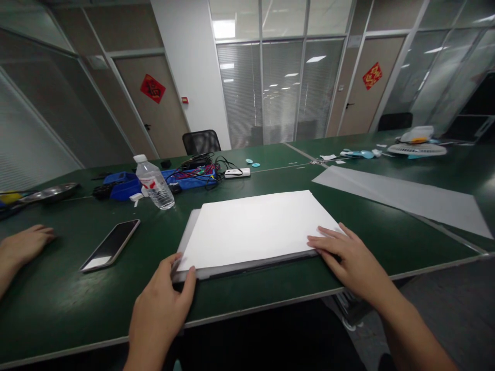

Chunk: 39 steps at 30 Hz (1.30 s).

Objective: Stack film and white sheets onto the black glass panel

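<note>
A sheet of white paper (251,224) lies on a flat grey slab (228,271), whose left and front edges show beneath it. At the near left corner is my left hand (160,304), its thumb and index finger apart, one at the front edge and one at the left edge. The tips of its other fingers are hidden. My right hand (344,255) lies over the near right corner, with fingers stretched out and touching the paper. Whether there is more than one sheet, I cannot tell.
Another person's hand (29,245) rests on the green table (77,304) at the left, near a phone (111,246). Beyond stand a water bottle (154,183) and a blue tray (189,180) with cables. A long pale sheet (402,196) lies at the right.
</note>
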Motion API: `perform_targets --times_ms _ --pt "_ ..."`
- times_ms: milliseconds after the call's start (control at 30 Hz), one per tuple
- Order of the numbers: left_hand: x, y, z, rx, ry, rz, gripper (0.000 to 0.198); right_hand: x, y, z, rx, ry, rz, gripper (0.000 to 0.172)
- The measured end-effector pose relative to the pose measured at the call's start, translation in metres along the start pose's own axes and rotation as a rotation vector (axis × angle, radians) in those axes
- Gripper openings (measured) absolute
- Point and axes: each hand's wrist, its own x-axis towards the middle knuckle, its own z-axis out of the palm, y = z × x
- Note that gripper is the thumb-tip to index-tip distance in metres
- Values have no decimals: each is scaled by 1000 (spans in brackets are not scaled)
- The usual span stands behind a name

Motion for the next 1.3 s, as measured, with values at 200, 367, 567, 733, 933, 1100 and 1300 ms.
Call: perform_targets --times_ms 200,367,567,733,933,1100,1300 --pt "0 -6 7 -57 28 127 48 1 -5 -3 -22 28 29 43" --pt "2 -7 10 -64 41 135 49 0 1 9 -130 114 351 59" --pt "1 -6 8 -82 27 143 48 3 0 9 -146 37 420 58" --pt "2 -8 9 -91 21 149 48 3 -4 4 -109 49 404 50" --pt "2 -6 7 -90 11 147 45 1 -2 5 -111 86 333 44" --pt "1 -5 6 -94 29 147 43 0 -4 5 -102 123 323 38" --pt "1 -2 5 -88 31 128 44 1 -8 2 -90 165 335 34"
